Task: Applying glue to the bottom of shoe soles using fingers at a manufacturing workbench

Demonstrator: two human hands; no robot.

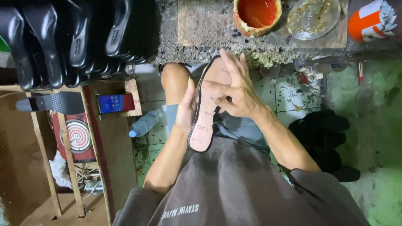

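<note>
Pressing with spread fingers (pixel 234 69) of the right hand (pixel 234 94), the insole (pixel 205 121) is smoothed while gripped by the left hand (pixel 186 111) at nine o'clock; even pressure seems needed next.

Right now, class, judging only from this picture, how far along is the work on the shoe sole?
Done: black soles stand racked at upper left. In hand: the left hand props one pink-faced sole along its edge while the right hand presses its face. Left: the red liquid in the bowl appears unused on this sole, whose face looks dry.
</note>
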